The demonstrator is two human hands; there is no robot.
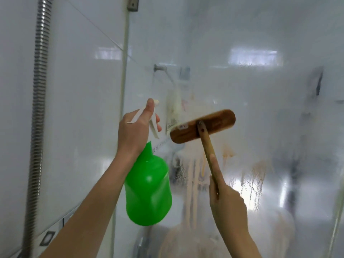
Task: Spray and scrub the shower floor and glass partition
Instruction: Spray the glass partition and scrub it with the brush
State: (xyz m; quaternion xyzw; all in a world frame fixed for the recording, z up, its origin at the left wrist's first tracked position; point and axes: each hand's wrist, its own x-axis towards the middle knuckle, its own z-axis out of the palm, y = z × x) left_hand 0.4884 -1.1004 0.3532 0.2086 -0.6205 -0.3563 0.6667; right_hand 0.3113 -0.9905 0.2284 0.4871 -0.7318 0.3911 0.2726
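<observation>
Bare forearms lead to the left hand (135, 131) and right hand (228, 200)

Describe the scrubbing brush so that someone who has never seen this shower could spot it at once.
Start at the fogged glass partition filling the right of the view. Near its middle, a brush with an oblong brown wooden head sits on a wooden handle gripped by the right hand. It is the only wooden thing, unlike the green spray bottle in the left hand.
</observation>
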